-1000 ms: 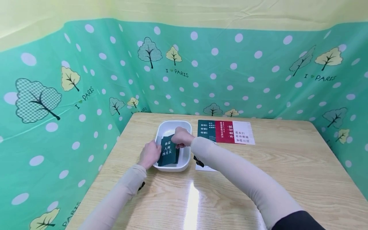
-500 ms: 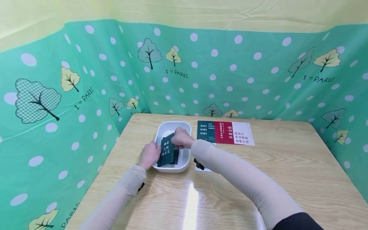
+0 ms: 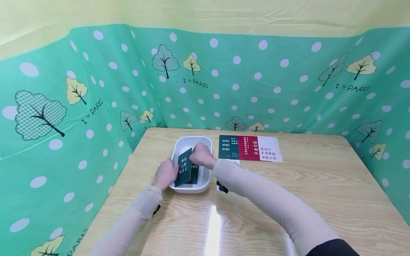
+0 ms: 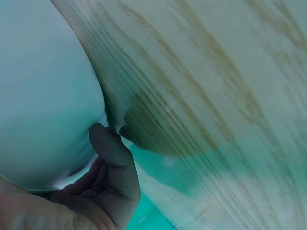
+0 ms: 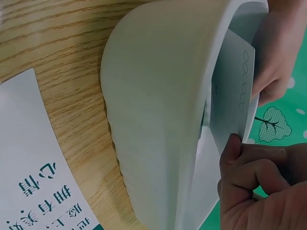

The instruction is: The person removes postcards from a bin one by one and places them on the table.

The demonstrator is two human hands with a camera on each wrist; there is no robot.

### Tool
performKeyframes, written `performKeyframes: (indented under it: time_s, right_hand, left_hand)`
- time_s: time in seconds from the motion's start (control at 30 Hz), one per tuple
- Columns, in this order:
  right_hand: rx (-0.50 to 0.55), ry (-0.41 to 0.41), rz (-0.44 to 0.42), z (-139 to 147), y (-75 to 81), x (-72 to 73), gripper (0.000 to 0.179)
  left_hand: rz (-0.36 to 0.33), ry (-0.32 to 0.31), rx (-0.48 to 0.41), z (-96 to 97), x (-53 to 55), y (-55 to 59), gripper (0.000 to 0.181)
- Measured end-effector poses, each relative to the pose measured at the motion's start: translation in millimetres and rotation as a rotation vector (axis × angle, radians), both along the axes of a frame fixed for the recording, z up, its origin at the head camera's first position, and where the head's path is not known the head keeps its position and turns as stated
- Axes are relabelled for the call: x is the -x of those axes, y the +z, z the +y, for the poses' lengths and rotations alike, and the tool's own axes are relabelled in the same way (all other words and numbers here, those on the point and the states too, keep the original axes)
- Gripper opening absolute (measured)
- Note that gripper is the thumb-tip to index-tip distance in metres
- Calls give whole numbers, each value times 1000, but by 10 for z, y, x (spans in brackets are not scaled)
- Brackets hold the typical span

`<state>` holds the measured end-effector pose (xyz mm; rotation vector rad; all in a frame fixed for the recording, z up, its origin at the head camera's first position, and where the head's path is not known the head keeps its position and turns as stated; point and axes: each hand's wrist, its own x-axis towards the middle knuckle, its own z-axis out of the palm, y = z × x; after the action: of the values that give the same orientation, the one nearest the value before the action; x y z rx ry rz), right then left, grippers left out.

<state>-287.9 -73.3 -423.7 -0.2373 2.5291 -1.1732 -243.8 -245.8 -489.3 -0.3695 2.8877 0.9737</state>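
Observation:
A white plastic tub [image 3: 189,190] stands on the table with dark green postcards inside. My left hand [image 3: 164,174] grips its left rim, thumb on the outer wall in the left wrist view. Inside the tub, my right hand [image 3: 202,155] pinches the edge of a dark green postcard [image 3: 184,170] printed with white characters. That postcard leans up at a slant toward the left wall. Its pale back [image 5: 233,91], with a row of small ovals, faces the right wrist view. Beneath it lies another dark green postcard [image 3: 194,175], partly covered.
Right of the tub, several cards lie overlapping: green [image 3: 229,147], red [image 3: 248,148] and white [image 3: 271,153]. Nearer, a white card with green print [image 5: 33,158] lies partly under my right forearm. A patterned green curtain [image 3: 272,81] hangs behind the wooden table [image 3: 288,188].
The right edge of the upper postcard has risen in my right hand, so it stands steeper and shows more of the postcard beneath. My left hand stays on the rim.

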Motion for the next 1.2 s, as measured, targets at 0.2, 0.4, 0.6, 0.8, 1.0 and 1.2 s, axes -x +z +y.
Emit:
performKeyframes:
  time_s: [0.2, 0.4, 0.6, 0.8, 1.0, 1.2]
  right_hand:
    - [18, -3, 54, 42, 13, -55, 18]
    - [33, -23, 38, 112, -4, -16, 10]
    - [48, -44, 21, 191, 5, 2, 19]
    - [58, -72, 35, 292, 21, -37, 17]
    - [85, -76, 37, 370, 7, -18, 15]
    - [99, -94, 32, 460, 9, -20, 25]
  left_hand:
    - [17, -7, 5, -8, 5, -16, 31]
    - [19, -8, 19, 18, 15, -4, 32]
    - [4, 6, 5, 26, 2, -6, 35]
    - [0, 7, 6, 22, -12, -15, 34]
    - [4, -2, -8, 1, -20, -5, 34]
    - [28, -13, 10, 2, -13, -18, 34]
